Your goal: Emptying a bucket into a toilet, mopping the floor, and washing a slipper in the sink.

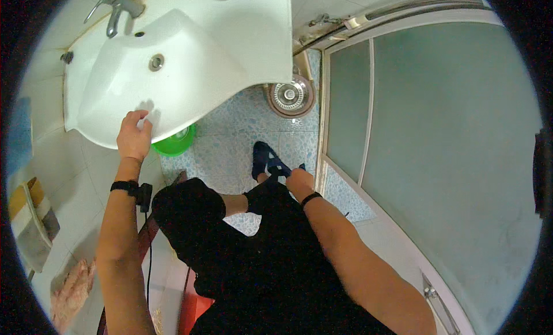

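Note:
My left hand hangs over the front rim of the white washbasin, fingers curled and apart, with nothing seen in it; whether it touches the basin I cannot tell. My right hand is low beside my dark-clothed leg, closed around a dark blue thing, perhaps a slipper or its strap, mostly hidden by the fingers. A dark slipper is on the tiled floor just left of it. A chrome faucet stands at the basin's back left, and the drain is uncovered.
Below the basin's front edge sits a green plastic basin. A round metal strainer lies on a brownish round container near the wall. Frosted sliding panels close off the right side. Towels or cloths hang at the left wall.

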Demonstrator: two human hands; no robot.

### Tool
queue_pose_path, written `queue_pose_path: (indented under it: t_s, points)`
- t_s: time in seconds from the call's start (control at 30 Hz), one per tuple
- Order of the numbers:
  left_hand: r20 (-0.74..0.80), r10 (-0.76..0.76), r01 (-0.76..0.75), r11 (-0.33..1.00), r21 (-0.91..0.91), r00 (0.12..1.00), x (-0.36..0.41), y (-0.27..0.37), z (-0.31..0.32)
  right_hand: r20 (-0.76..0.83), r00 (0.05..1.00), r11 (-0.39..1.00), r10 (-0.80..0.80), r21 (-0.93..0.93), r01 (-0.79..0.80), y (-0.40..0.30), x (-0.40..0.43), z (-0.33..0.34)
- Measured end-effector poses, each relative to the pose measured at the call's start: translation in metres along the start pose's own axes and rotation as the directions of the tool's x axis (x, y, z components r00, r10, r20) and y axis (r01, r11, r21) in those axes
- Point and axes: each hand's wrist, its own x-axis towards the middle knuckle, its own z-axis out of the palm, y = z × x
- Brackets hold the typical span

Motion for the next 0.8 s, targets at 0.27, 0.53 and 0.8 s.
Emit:
queue_pose_path:
  t_s: [0.27,0.53,0.8]
  points:
    - [0.069,-0.031,0.034,0.998,-0.051,0.997,-0.007,0.003,-0.004,-0.052,0.993,0.995,-0.102,-0.003,0.102,-0.023,0.021,0.007]
    - [0.065,-0.015,0.019,0.997,-0.069,0.998,-0.012,0.003,-0.001,-0.071,0.997,0.989,-0.004,0.149,0.015,-0.048,0.050,-0.024]
    - [0.072,-0.043,0.049,0.996,-0.077,0.997,0.000,0.017,-0.010,-0.065,0.998,0.976,-0.026,0.212,0.039,-0.002,0.031,-0.051]
